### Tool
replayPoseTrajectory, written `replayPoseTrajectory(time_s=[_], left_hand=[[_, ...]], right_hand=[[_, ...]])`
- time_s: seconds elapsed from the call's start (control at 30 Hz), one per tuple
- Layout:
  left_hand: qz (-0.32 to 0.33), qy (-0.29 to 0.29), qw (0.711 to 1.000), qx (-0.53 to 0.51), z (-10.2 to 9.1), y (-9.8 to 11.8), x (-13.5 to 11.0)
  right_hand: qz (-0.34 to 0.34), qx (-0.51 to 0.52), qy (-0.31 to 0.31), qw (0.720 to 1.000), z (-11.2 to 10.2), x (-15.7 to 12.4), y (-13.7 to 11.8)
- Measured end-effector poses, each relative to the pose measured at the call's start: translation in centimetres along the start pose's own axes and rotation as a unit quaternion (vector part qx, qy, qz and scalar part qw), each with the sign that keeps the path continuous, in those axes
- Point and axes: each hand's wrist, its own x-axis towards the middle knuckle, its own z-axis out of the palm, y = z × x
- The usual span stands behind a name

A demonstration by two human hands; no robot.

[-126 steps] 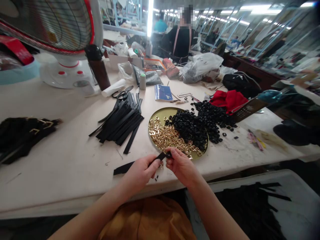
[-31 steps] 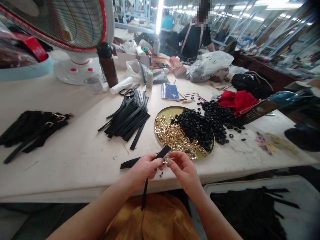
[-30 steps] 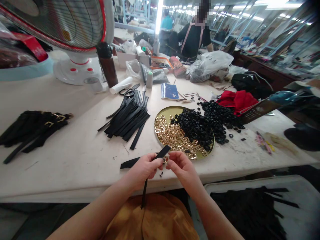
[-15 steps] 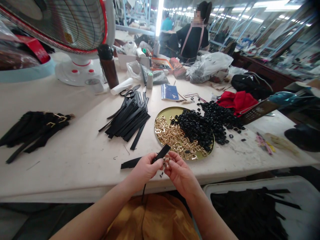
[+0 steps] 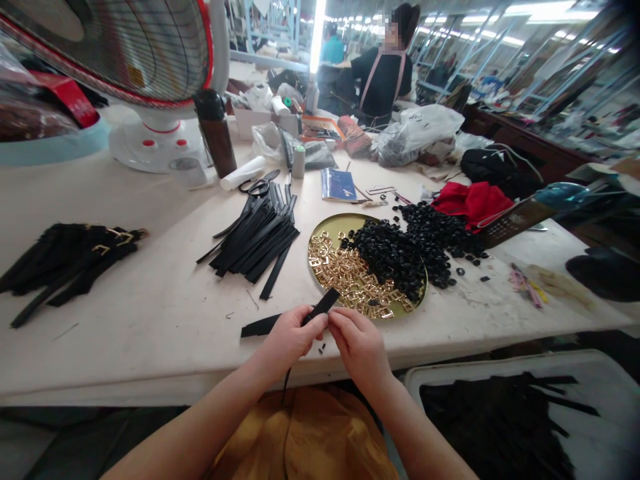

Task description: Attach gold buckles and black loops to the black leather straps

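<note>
My left hand (image 5: 291, 339) is closed on a black strap (image 5: 328, 302), whose flat end sticks out past the thumb, up and to the right. Fingertips together, my right hand (image 5: 363, 347) pinches close against the left thumb; whatever lies between its fingers is hidden. Just beyond both hands stands a round gold tray (image 5: 325, 221) with many small gold buckles (image 5: 345, 267) and a heap of small black loops (image 5: 393, 253) that spills over its right side. Another black strap (image 5: 257, 326) lies on the table beside my left hand.
Farther back lies a pile of black straps (image 5: 257, 233), with scissors (image 5: 261, 183) behind it. Buckled straps (image 5: 75, 257) rest at the left. A fan (image 5: 150, 143) and a dark bottle (image 5: 216, 137) stand behind. A white bin (image 5: 590, 367) of black pieces sits lower right.
The fingers of my right hand have closed together, and the shiny gold-coloured piece seen between the hands before is now hidden. My left hand keeps its hold on the strap.
</note>
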Motion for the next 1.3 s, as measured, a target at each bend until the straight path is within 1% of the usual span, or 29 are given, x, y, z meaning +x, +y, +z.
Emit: replayPoseTrajectory(time_s=[0.03, 0.07, 0.1, 0.13, 0.17, 0.23, 0.27, 0.33, 0.37, 0.43, 0.47, 0.53, 0.6, 0.67, 0.73, 0.8, 0.83, 0.87, 0.9, 0.93, 1.0, 1.07, 1.1, 1.13, 1.17, 1.2, 1.23, 1.27, 1.3], left_hand=[[0.004, -0.004, 1.0, 0.004, 0.0, 0.0, 0.0], [0.009, -0.009, 1.0, 0.005, 0.0, 0.0, 0.0], [0.013, -0.011, 1.0, 0.004, -0.1, 0.0, 0.0], [0.017, -0.009, 1.0, -0.001, -0.2, 0.0, -0.1], [0.021, -0.001, 1.0, -0.009, -0.3, 0.0, -0.1], [0.021, 0.016, 0.999, -0.019, -0.5, 0.0, 0.0], [0.019, 0.018, 0.999, -0.021, -0.6, 0.0, 0.0], [0.008, 0.008, 1.0, -0.024, -0.7, 0.0, 0.1], [0.001, 0.003, 1.0, -0.028, -0.7, -0.1, 0.2], [-0.011, 0.0, 0.999, -0.038, -0.6, -0.1, 0.2], [-0.017, 0.0, 0.999, -0.039, -0.5, 0.0, 0.2], [-0.026, -0.007, 0.999, -0.023, -0.5, 0.1, 0.1], [-0.038, -0.019, 0.999, 0.006, -0.6, 0.2, -0.1], [-0.051, -0.03, 0.998, 0.027, -0.6, 0.2, -0.2], [-0.054, -0.037, 0.998, 0.017, -0.7, 0.3, -0.2], [-0.04, -0.046, 0.998, -0.02, -0.8, 0.2, -0.2], [-0.033, -0.05, 0.997, -0.04, -0.8, 0.2, -0.2], [-0.029, -0.052, 0.997, -0.055, -0.8, 0.2, -0.2], [-0.03, -0.053, 0.996, -0.062, -0.8, 0.1, -0.2], [-0.034, -0.052, 0.996, -0.06, -0.8, 0.0, -0.3], [-0.046, -0.05, 0.997, -0.032, -0.9, -0.2, -0.4], [-0.038, -0.05, 0.998, 0.02, -0.8, -0.4, -0.6], [-0.023, -0.048, 0.997, 0.054, -0.8, -0.4, -0.7], [-0.005, -0.044, 0.995, 0.089, -0.8, -0.5, -0.8], [0.016, -0.04, 0.992, 0.122, -0.7, -0.4, -0.8], [0.038, -0.035, 0.987, 0.151, -0.6, -0.3, -0.9], [0.059, -0.031, 0.983, 0.173, -0.5, -0.2, -0.9], [0.078, -0.029, 0.979, 0.187, -0.4, 0.0, -0.9], [0.094, -0.026, 0.976, 0.193, -0.2, 0.1, -0.9]], right_hand=[[0.004, 0.002, -0.007, 1.0, 0.1, 0.0, 0.0], [0.023, 0.017, -0.012, 1.0, 0.3, 0.0, 0.1], [0.058, 0.046, -0.013, 0.997, 0.4, 0.0, 0.1], [0.108, 0.089, -0.012, 0.99, 0.6, 0.0, 0.1], [0.164, 0.142, -0.008, 0.976, 0.7, 0.1, 0.1], [0.261, 0.264, 0.001, 0.929, 0.8, 0.1, 0.0], [0.29, 0.323, 0.003, 0.901, 0.9, 0.2, -0.2], [0.319, 0.42, -0.003, 0.85, 1.1, 0.1, -0.5], [0.327, 0.453, -0.009, 0.829, 1.2, 0.0, -0.7], [0.343, 0.488, -0.027, 0.802, 1.3, -0.1, -0.9], [0.351, 0.492, -0.035, 0.796, 1.4, -0.1, -1.0], [0.356, 0.481, -0.039, 0.8, 1.3, -0.1, -0.9], [0.339, 0.462, -0.035, 0.819, 1.1, 0.1, -0.8], [0.305, 0.442, -0.035, 0.843, 0.8, 0.3, -0.5], [0.278, 0.43, -0.04, 0.858, 0.6, 0.4, -0.4], [0.282, 0.431, -0.038, 0.856, 0.4, 0.4, -0.2], [0.294, 0.437, -0.031, 0.849, 0.4, 0.4, 0.0], [0.313, 0.45, -0.017, 0.836, 0.4, 0.4, 0.1], [0.337, 0.468, 0.003, 0.817, 0.4, 0.5, 0.2], [0.365, 0.492, 0.027, 0.79, 0.4, 0.6, 0.4], [0.417, 0.55, 0.073, 0.72, 0.3, 0.8, 0.6], [0.451, 0.601, 0.091, 0.653, 0.2, 1.0, 0.7], [0.46, 0.619, 0.088, 0.63, 0.2, 1.0, 0.6], [0.465, 0.633, 0.08, 0.613, 0.3, 0.9, 0.4], [0.467, 0.643, 0.069, 0.603, 0.4, 0.8, 0.2], [0.467, 0.648, 0.057, 0.599, 0.5, 0.6, -0.1], [0.464, 0.649, 0.049, 0.601, 0.7, 0.3, -0.4], [0.46, 0.645, 0.045, 0.609, 1.0, 0.0, -0.7], [0.453, 0.634, 0.045, 0.625, 1.3, -0.2, -1.0]])
